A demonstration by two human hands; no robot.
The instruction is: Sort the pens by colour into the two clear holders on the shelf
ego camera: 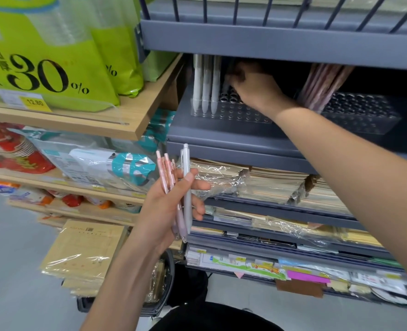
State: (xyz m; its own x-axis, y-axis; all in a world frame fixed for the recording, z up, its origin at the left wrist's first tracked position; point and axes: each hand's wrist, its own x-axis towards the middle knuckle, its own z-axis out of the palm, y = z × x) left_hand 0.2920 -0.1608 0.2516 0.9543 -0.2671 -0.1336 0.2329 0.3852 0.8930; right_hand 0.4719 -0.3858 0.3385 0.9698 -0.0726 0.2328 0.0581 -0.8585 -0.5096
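Left hand (166,206) low in front of the shelves, palm up, fingers loosely curled, thumb pressing the held pens (185,158) against the fingers: several pink ones plus one white, tips pointing up, clear of every shelf edge

Right hand (255,88) reaches into the grey shelf (221,137), over the back rows of the left holder (231,114). Fingers curled down and bunched at the holes; that spot is blurred and dark, so cannot tell if they pinch a pen. Right forearm crosses the holder's right end and fills the space between the two holders

Three white pens (206,84) stand upright side by side at the left holder's left end, tops hidden behind the upper shelf lip (269,44). The holder's front rows show open holes

Right holder (365,115) sits well apart to the right on the same shelf. Pink pens (322,84) lean in a bunch at its left end, tops under the lip; open holes cover the part to their right

Lip hangs low over both holders, so little room above the pen tops. Both holders sit set back from the shelf's front edge. Wooden shelf (135,115) with green packs (54,68) butts up just left of the grey shelf. Wrapped notebooks (269,185) fill the tier below
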